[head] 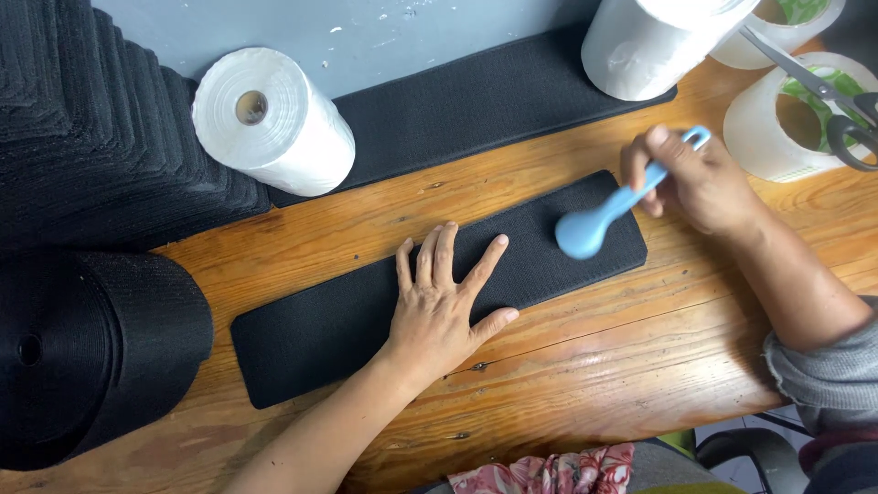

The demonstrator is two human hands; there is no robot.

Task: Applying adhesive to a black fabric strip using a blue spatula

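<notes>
A long black fabric strip [311, 329] with rounded corners lies slantwise on the wooden table [604, 366]. My left hand [444, 306] rests flat on its middle, fingers spread, pressing it down. My right hand [695, 178] grips the handle of a light blue brush [599, 215], whose rounded head sits on the strip's right end.
A second black strip [476, 101] lies behind. A white roll [270, 119] lies on its side at the back left; another white roll [654, 41] stands at the back right. Stacked black strips [101, 128], a black roll [87, 352], clear tape rolls [791, 123] and scissors [837, 101] surround the area.
</notes>
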